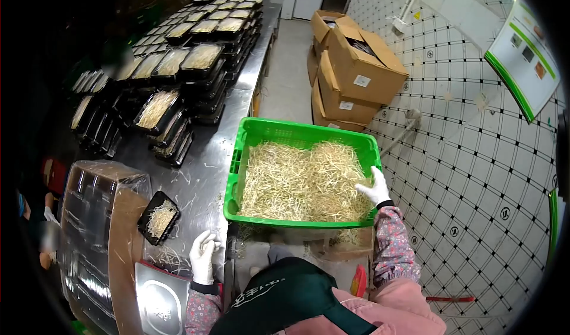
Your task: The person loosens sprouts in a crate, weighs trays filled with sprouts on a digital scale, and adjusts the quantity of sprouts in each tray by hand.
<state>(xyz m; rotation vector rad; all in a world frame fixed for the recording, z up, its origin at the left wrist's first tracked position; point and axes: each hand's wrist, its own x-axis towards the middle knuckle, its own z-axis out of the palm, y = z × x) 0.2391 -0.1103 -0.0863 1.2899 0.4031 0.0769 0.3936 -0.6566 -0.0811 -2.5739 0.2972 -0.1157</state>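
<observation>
Sprouts [297,181] lie in crate [309,132] and tray [145,221]; left hand [203,258] half-curled, right hand [378,189] spread, both seemingly empty.

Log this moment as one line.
left hand: near black tray | right hand: at right rim of green crate | crate: sprouts | tray: fewer sprouts

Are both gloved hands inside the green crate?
No, the left hand is outside the green crate, over the metal table.
</observation>
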